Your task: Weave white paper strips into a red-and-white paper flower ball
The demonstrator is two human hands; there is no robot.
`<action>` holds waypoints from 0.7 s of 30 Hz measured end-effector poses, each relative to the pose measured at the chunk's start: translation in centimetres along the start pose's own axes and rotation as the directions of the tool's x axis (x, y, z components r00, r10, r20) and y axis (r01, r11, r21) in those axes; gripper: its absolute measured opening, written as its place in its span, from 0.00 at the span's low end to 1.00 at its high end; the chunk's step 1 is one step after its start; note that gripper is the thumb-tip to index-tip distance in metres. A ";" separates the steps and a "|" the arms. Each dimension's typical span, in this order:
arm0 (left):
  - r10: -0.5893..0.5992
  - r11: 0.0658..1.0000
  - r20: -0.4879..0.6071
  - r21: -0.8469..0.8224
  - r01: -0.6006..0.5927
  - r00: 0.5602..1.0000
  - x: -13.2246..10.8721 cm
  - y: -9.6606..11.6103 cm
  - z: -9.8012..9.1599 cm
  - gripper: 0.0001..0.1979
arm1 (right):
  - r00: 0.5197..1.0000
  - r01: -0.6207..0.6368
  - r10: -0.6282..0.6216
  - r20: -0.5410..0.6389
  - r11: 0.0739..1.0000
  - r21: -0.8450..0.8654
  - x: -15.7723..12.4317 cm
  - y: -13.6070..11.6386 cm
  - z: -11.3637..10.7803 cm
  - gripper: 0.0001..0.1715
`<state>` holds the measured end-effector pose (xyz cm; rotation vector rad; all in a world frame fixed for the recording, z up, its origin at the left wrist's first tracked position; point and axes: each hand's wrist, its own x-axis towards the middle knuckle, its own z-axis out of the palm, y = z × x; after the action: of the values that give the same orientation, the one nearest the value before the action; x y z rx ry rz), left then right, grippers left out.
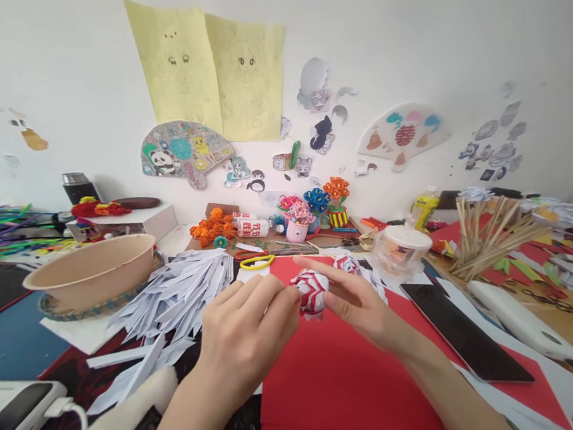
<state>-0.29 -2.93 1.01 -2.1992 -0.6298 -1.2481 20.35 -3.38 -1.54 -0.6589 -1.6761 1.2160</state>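
Observation:
A red-and-white folded paper ball is held between my hands above a stack of red paper. My left hand is closed at the ball's left side, fingertips pressed against it. My right hand has its thumb and fingers around the ball's right side. Behind my right hand lies another red-and-white folded piece, partly hidden. A pile of folded white paper strips spreads out to the left of my hands.
A beige basin stands at the left, and a white power bank lies at the front left. Yellow-handled scissors are behind my hands. A black phone, lidded cup and wooden sticks are at the right.

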 end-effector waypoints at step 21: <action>0.102 0.994 -0.070 0.032 -0.100 0.992 -0.4 0.4 -0.3 0.07 | 0.997 0.023 -0.011 -0.082 0.989 0.145 0.1 -0.1 0.4 0.34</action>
<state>-0.44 -3.53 0.68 -2.1257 -0.4989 -1.2518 19.93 -3.52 -1.49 -0.5946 -1.5068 1.2695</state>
